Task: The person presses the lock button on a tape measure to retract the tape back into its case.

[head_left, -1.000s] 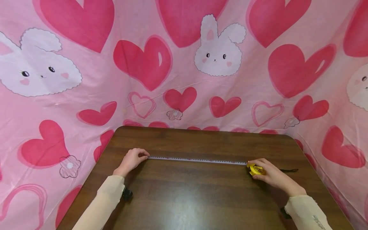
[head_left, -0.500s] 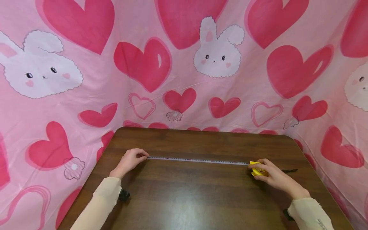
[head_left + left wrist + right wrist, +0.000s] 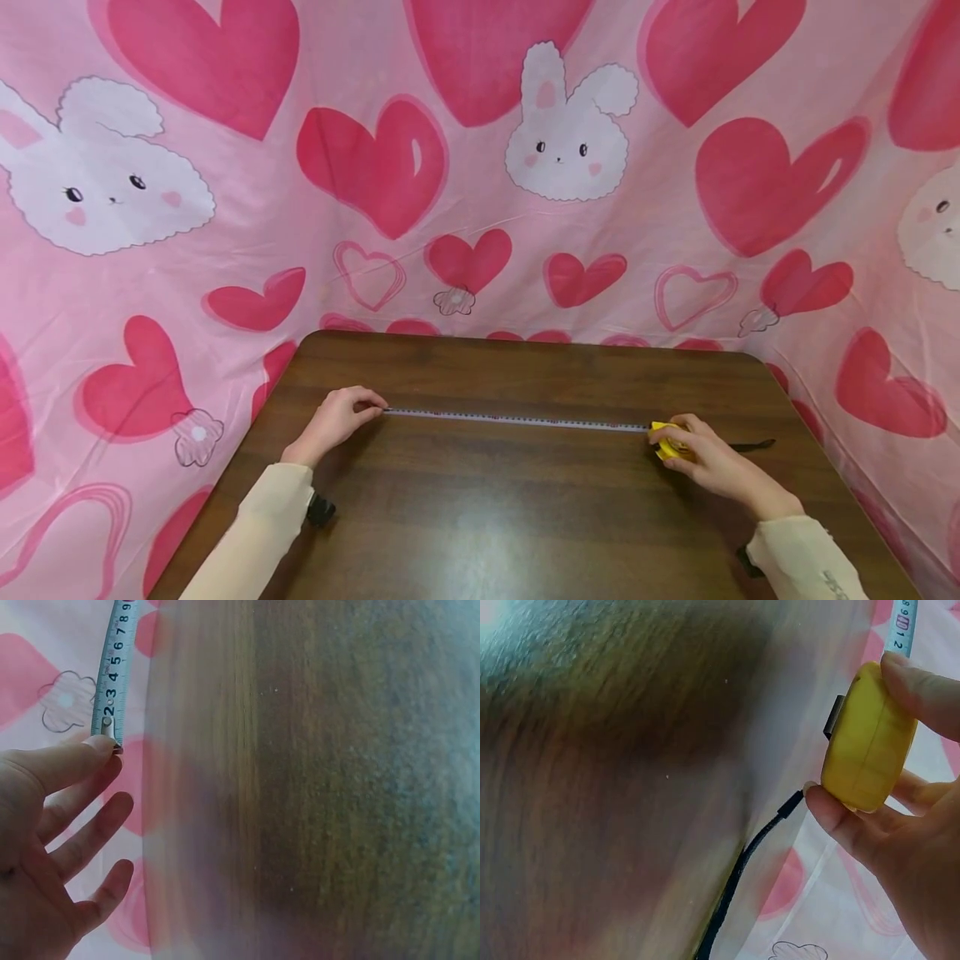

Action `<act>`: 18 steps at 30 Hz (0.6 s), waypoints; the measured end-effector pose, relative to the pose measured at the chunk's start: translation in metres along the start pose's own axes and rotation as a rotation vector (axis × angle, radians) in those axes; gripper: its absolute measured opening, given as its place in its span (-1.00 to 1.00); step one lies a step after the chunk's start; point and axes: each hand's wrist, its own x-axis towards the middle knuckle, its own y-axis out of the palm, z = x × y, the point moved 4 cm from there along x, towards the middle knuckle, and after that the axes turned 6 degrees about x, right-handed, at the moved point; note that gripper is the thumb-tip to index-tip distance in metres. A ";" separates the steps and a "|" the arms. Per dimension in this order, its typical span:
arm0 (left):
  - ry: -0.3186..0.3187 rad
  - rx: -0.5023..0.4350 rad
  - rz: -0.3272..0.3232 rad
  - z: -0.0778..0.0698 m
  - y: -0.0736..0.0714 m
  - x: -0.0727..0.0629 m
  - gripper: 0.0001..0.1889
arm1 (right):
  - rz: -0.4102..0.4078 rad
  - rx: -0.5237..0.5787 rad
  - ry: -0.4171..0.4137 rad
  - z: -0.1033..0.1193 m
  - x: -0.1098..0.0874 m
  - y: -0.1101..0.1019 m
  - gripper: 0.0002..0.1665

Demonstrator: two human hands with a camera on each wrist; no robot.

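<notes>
A yellow tape measure (image 3: 671, 442) is in my right hand (image 3: 712, 467), fingers and thumb curled round its case. From the case a white blade (image 3: 517, 419) with dark markings runs out straight to the left. My left hand (image 3: 337, 421) pinches the free end of that blade. In the left wrist view the thumb and index finger of the left hand (image 3: 60, 825) close on the hooked tip, just below the 2 mark. The right wrist view has the yellow case (image 3: 870, 742) side on, with a black wrist strap (image 3: 735, 870) hanging from it.
Both hands are over a dark brown wooden table (image 3: 480, 492) with rounded far corners. Pink cloth (image 3: 480, 183) printed with hearts and rabbits hangs behind it and at both sides. A dark device sits at each wrist (image 3: 321, 510).
My right hand and the tape measure have shifted slightly to the right, and a little more blade shows. The left hand has barely moved, still pinching the end.
</notes>
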 end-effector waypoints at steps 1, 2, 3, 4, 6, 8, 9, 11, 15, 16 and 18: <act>0.001 0.000 0.002 0.001 0.000 0.000 -0.86 | -0.006 -0.004 -0.005 0.001 0.001 0.000 -0.54; 0.002 0.002 0.001 0.001 0.000 0.000 -0.86 | -0.010 -0.008 -0.008 0.001 0.001 0.001 -0.54; 0.000 0.003 0.001 0.002 0.000 -0.001 -0.86 | -0.011 -0.009 -0.011 0.001 0.002 0.002 -0.56; -0.001 0.005 0.002 0.002 0.000 -0.001 -0.86 | -0.014 -0.006 -0.015 0.002 0.001 0.002 -0.57; 0.001 0.007 0.003 0.003 0.000 -0.001 -0.86 | -0.014 0.009 -0.015 0.003 0.002 0.004 -0.58; -0.005 0.005 0.002 0.003 0.001 -0.001 -0.86 | -0.012 0.030 -0.012 0.003 0.002 0.005 -0.59; -0.007 0.002 0.003 0.003 0.001 -0.001 -0.85 | -0.010 0.038 -0.012 0.004 0.003 0.005 -0.59; -0.002 0.000 0.004 0.002 0.001 0.000 -0.85 | -0.006 0.045 -0.009 0.004 0.004 0.006 -0.60; -0.004 -0.004 0.005 0.002 0.001 0.002 -0.84 | -0.014 0.034 -0.027 0.006 0.006 0.005 -0.59; -0.002 -0.004 0.006 0.002 0.000 0.002 -0.85 | -0.019 0.033 -0.029 0.007 0.006 0.004 -0.56; -0.001 -0.006 0.009 0.003 -0.001 0.002 -0.85 | -0.026 0.036 -0.027 0.008 0.006 0.003 -0.47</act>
